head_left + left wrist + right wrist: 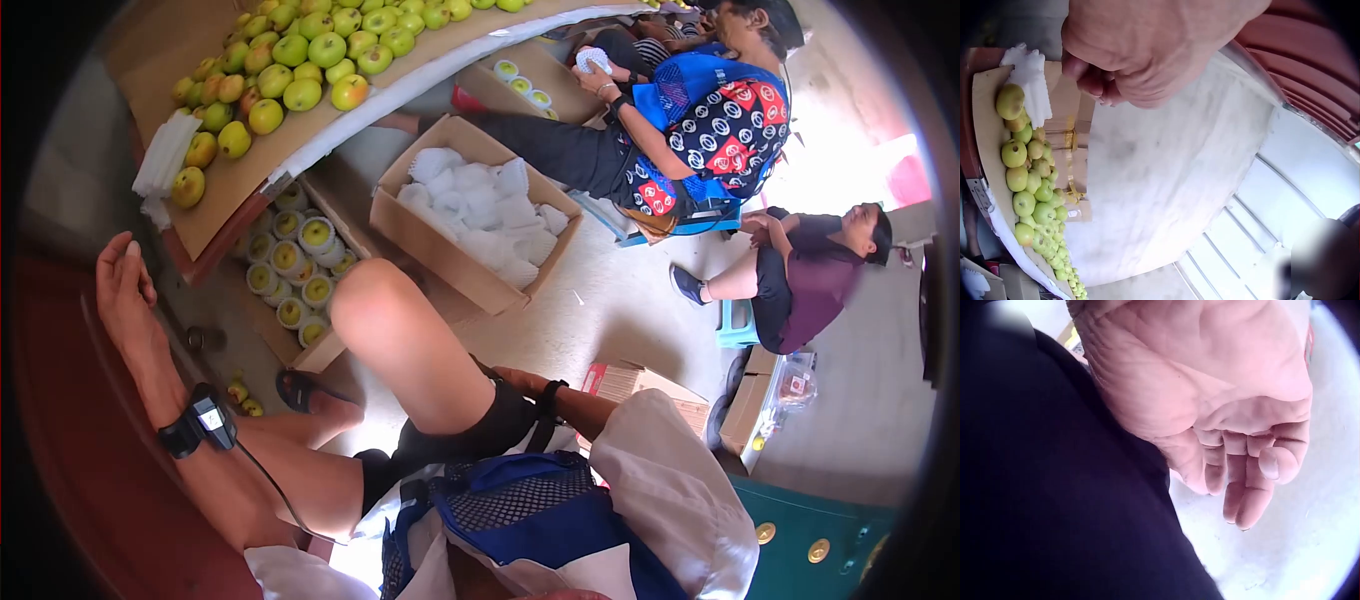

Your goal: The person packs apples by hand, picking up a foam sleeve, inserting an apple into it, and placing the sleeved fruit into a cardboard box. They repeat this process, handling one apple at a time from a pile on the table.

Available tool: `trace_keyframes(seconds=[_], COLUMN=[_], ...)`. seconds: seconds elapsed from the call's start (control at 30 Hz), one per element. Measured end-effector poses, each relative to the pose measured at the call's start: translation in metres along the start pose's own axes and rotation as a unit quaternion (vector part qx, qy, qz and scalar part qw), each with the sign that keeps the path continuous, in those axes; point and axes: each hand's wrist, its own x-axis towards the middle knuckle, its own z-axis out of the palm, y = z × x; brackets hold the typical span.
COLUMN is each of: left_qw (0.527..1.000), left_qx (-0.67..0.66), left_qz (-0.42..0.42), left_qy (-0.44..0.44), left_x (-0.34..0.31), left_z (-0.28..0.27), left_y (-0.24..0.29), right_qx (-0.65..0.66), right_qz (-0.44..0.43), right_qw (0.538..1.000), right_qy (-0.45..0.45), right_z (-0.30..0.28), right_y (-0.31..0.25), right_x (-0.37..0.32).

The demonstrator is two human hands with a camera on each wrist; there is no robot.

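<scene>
My left hand (132, 300) is raised at the left, its fingers loosely bent and holding nothing. Nearest to it is the corner of a cardboard-covered table (225, 208), where a stack of white foam sleeves (166, 155) lies beside a heap of green and reddish apples (290, 50). Next to my dark shorts rests my right hand (1210, 394), palm showing and fingers slack around nothing. Below the table, a carton holds apples in white foam nets (287, 255). Another open cardboard box (400, 205) is filled with loose foam nets (475, 205).
A person in a patterned shirt (735, 135) sits across, holding a foam-netted item (593, 62). Another person (815, 265) sits on a stool farther right. Cartons (655, 395) stand on the floor behind my right arm. A few apples (240, 392) lie near my foot.
</scene>
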Motion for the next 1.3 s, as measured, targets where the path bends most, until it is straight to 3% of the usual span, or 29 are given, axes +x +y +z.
trace_keyframes(seconds=[0.07,0.17,0.33,0.43,0.5,0.73,0.93,0.97,1.07,1.1,1.2,1.3], left_qw=[1.000,0.999,0.995,0.993,0.984,0.983,0.964,0.945,0.904,0.862,0.870,0.878], left_qx=[-0.002,-0.007,0.037,-0.005,-0.034,0.070,0.206,0.272,0.424,0.505,0.491,0.470], left_qz=[-0.004,-0.038,-0.085,-0.101,-0.157,-0.065,-0.047,-0.080,0.006,0.036,0.016,-0.079], left_qy=[0.008,0.019,0.033,0.055,0.074,0.156,0.161,0.163,0.052,-0.015,-0.050,-0.042], left_x=[-0.009,-0.026,-0.087,-0.126,-0.152,-0.214,-0.203,-0.198,-0.176,-0.166,-0.139,-0.108], left_z=[0.001,-0.006,-0.026,-0.058,-0.069,-0.084,-0.080,-0.075,-0.066,-0.066,-0.066,-0.068], left_y=[0.006,0.009,0.021,0.008,0.006,0.011,0.003,0.006,-0.016,-0.019,-0.035,-0.041], right_qx=[-0.007,-0.026,-0.047,-0.069,-0.087,-0.155,-0.155,-0.154,-0.148,-0.148,-0.147,-0.144], right_qz=[0.074,0.116,0.123,0.109,0.099,0.037,0.071,0.083,0.123,0.134,0.152,0.165], right_qw=[0.997,0.993,0.991,0.992,0.991,0.985,0.982,0.981,0.977,0.975,0.970,0.965], right_qy=[-0.003,0.003,0.015,-0.009,-0.022,-0.062,-0.076,-0.078,-0.092,-0.101,-0.123,-0.141], right_z=[0.007,0.013,0.022,0.027,0.025,0.029,0.024,0.020,0.003,-0.005,-0.034,-0.044], right_y=[0.000,-0.011,-0.019,-0.036,-0.046,-0.087,-0.093,-0.092,-0.090,-0.090,-0.094,-0.101], right_x=[-0.006,-0.008,0.001,0.021,0.033,0.084,0.086,0.087,0.091,0.096,0.121,0.143])
